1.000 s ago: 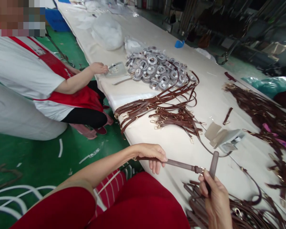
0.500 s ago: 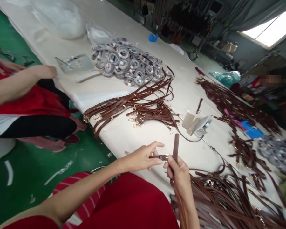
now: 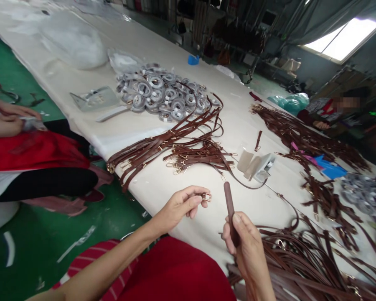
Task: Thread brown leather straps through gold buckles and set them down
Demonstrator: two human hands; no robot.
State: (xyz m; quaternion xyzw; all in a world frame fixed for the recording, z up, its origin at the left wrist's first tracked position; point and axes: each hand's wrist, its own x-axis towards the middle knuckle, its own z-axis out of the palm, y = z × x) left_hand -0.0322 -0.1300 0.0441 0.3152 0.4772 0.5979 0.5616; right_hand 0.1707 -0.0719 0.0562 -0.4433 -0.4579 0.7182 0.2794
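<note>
My left hand point(image 3: 185, 204) is closed in a pinch with a small gold-coloured buckle point(image 3: 207, 197) at its fingertips; whatever is attached behind it is hidden by the fingers. To the right, my right hand point(image 3: 246, 238) grips a brown leather strap point(image 3: 228, 198), whose rounded end points up and away from me. The two hands are apart. Beyond them lies a bundle of short brown straps with gold clips point(image 3: 200, 156). Longer brown straps point(image 3: 156, 144) hang over the table's left edge. More long straps point(image 3: 297, 255) are heaped beside my right wrist.
Wrapped strap coils point(image 3: 163, 92) are piled farther up the white table point(image 3: 188, 209). A small open box point(image 3: 258, 165) stands right of the short straps. A co-worker in red point(image 3: 25, 146) sits at left; another person point(image 3: 329, 113) is at the far right behind more straps.
My hands have moved apart; the buckle is now at my left fingertips, away from the strap in my right hand. The co-worker's hands at left have drawn back toward their lap.
</note>
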